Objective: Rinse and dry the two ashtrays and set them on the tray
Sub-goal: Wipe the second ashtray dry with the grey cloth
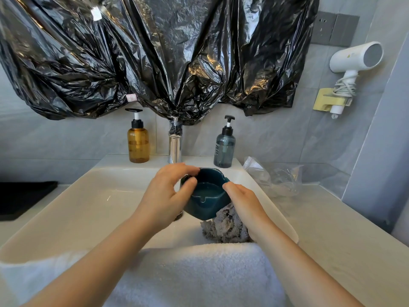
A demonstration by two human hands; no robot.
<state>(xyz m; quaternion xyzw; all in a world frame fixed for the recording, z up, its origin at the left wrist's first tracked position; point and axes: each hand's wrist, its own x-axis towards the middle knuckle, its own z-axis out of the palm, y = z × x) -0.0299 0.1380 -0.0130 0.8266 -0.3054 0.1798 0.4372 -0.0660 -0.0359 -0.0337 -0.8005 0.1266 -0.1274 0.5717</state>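
- Grey-tiled bathroom wall, with a black plastic sheet (155, 52) hung above the white sink (88, 207). A chrome faucet (175, 145) stands at the sink's back edge and a white towel (199, 273) lies over its front edge.
- One teal ashtray (205, 196) is held above the sink basin. Its inside looks wet, so it seems to be between rinsing and drying.
- A dark tray (22, 196) sits left of the sink with no ashtray showing on it. The second ashtray is out of sight, so most of the task looks left to do.
- The left grip (166, 196) clasps the ashtray's left rim, with thumb and fingers curled around it.
- The right grip (243, 202) holds a grey cloth (223, 227) bunched against the ashtray's right side, with one fingertip on the rim.
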